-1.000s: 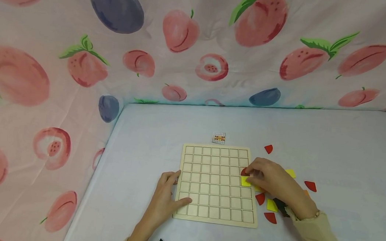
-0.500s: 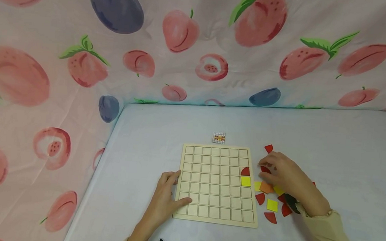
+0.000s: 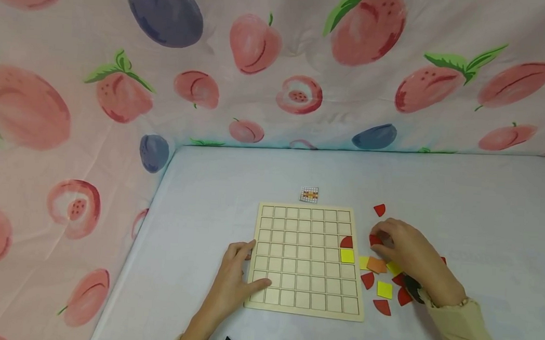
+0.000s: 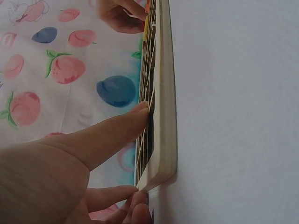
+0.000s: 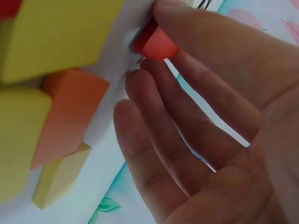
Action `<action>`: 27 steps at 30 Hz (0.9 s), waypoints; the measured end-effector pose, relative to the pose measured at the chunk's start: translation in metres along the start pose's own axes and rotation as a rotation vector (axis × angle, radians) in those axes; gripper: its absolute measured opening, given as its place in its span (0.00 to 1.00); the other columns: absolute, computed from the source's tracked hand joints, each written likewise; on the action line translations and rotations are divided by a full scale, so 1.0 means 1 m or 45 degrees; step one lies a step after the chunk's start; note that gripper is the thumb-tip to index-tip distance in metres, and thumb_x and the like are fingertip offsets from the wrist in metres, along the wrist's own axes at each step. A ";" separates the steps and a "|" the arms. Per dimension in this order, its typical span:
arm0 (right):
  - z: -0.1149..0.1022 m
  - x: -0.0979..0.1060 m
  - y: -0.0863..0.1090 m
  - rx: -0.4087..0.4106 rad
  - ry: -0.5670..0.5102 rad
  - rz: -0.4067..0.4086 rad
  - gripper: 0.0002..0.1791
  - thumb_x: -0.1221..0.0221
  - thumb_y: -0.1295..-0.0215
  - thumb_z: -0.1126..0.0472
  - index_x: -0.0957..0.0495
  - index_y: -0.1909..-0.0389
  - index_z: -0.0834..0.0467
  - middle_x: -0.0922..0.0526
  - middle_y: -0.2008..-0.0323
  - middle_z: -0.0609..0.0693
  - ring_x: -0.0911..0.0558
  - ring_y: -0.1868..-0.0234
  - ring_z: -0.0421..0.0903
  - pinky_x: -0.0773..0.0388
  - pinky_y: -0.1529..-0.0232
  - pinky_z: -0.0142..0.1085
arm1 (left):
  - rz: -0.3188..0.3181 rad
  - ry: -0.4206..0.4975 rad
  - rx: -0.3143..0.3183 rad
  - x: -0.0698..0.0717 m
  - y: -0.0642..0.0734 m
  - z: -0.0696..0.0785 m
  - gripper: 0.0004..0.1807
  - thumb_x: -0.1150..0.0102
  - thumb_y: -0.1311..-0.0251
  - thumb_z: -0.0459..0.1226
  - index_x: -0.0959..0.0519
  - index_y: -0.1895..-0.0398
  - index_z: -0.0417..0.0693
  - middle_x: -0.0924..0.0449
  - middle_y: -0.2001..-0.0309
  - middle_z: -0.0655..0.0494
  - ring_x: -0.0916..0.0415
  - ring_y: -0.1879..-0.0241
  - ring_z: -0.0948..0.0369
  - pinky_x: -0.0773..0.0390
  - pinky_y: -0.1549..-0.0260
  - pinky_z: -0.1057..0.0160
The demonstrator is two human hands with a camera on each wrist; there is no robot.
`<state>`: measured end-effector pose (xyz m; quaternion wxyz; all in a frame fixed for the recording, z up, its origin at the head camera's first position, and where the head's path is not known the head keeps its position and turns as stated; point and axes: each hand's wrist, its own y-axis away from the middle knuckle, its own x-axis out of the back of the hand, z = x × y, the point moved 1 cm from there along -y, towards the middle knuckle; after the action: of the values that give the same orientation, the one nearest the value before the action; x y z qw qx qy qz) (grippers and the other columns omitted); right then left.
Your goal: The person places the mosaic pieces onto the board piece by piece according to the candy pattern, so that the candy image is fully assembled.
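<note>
A pale wooden grid board lies on the table. My left hand rests at its left side, the straight thumb pressing on the grid and the other fingers touching the edge. Right of the board, my right hand pinches a red quarter-circle tile between thumb and forefinger, low over the table; its remaining fingers are loosely bent. In the board's right-hand column sit a red quarter-circle tile and, just below it, a yellow square tile.
Loose tiles lie right of the board, among them an orange one, a yellow square and several red quarter-circles. One red tile lies farther back. A small pattern card is behind the board. Fruit-print cloth hangs beyond the table.
My right hand has moved from the board's right column to the loose tiles and closed its fingertips on a red quarter-circle tile. The left hand and board have stayed put.
</note>
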<state>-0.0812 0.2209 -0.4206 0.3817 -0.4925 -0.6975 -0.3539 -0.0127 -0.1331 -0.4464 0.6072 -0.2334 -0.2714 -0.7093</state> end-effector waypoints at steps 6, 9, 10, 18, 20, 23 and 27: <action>-0.003 0.001 0.003 -0.011 -0.083 -0.009 0.15 0.28 0.46 0.66 0.17 0.57 0.61 0.16 0.64 0.51 0.21 0.65 0.47 0.19 0.59 0.46 | -0.001 -0.007 0.004 0.000 0.000 0.000 0.48 0.21 0.54 0.42 0.34 0.29 0.40 0.35 0.39 0.48 0.32 0.44 0.55 0.28 0.58 0.65; -0.005 0.002 0.006 0.003 -0.120 0.002 0.13 0.30 0.44 0.67 0.16 0.57 0.61 0.16 0.64 0.50 0.20 0.64 0.47 0.19 0.57 0.48 | -0.003 -0.011 0.005 0.000 -0.001 0.000 0.48 0.21 0.54 0.42 0.35 0.29 0.40 0.35 0.39 0.48 0.32 0.44 0.54 0.28 0.57 0.65; -0.005 0.001 0.006 0.003 -0.136 0.001 0.12 0.30 0.43 0.67 0.16 0.57 0.61 0.16 0.64 0.50 0.20 0.64 0.47 0.19 0.57 0.48 | -0.003 -0.013 0.005 0.000 -0.001 0.000 0.48 0.21 0.54 0.42 0.35 0.29 0.40 0.35 0.39 0.48 0.32 0.43 0.54 0.28 0.58 0.65; -0.016 0.000 0.015 -0.016 -0.175 0.032 0.10 0.29 0.44 0.63 0.16 0.60 0.57 0.17 0.68 0.44 0.21 0.65 0.43 0.19 0.61 0.37 | -0.006 -0.012 0.002 0.000 0.000 -0.001 0.48 0.21 0.54 0.43 0.34 0.29 0.40 0.35 0.39 0.48 0.32 0.43 0.54 0.28 0.58 0.66; -0.019 -0.001 0.017 -0.007 -0.179 0.046 0.09 0.28 0.44 0.63 0.16 0.62 0.55 0.18 0.69 0.43 0.21 0.66 0.42 0.20 0.63 0.34 | -0.005 -0.012 0.000 0.000 0.000 0.000 0.48 0.21 0.54 0.43 0.34 0.29 0.40 0.35 0.39 0.48 0.32 0.44 0.54 0.28 0.58 0.66; -0.023 -0.003 0.020 0.015 -0.221 0.052 0.08 0.28 0.44 0.64 0.16 0.64 0.53 0.18 0.69 0.42 0.21 0.67 0.41 0.19 0.63 0.33 | -0.003 -0.014 0.000 0.000 0.000 0.000 0.48 0.21 0.54 0.43 0.34 0.29 0.40 0.35 0.39 0.48 0.31 0.44 0.54 0.28 0.58 0.66; -0.030 -0.006 0.024 0.074 -0.270 0.054 0.09 0.28 0.45 0.66 0.16 0.66 0.53 0.17 0.68 0.42 0.20 0.67 0.39 0.17 0.62 0.35 | -0.003 -0.018 0.000 0.000 -0.001 0.000 0.48 0.21 0.54 0.43 0.34 0.29 0.40 0.35 0.39 0.48 0.31 0.43 0.54 0.28 0.58 0.65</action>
<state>-0.0510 0.1985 -0.4087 0.3272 -0.5306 -0.7333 -0.2713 -0.0136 -0.1333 -0.4465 0.6045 -0.2380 -0.2761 -0.7084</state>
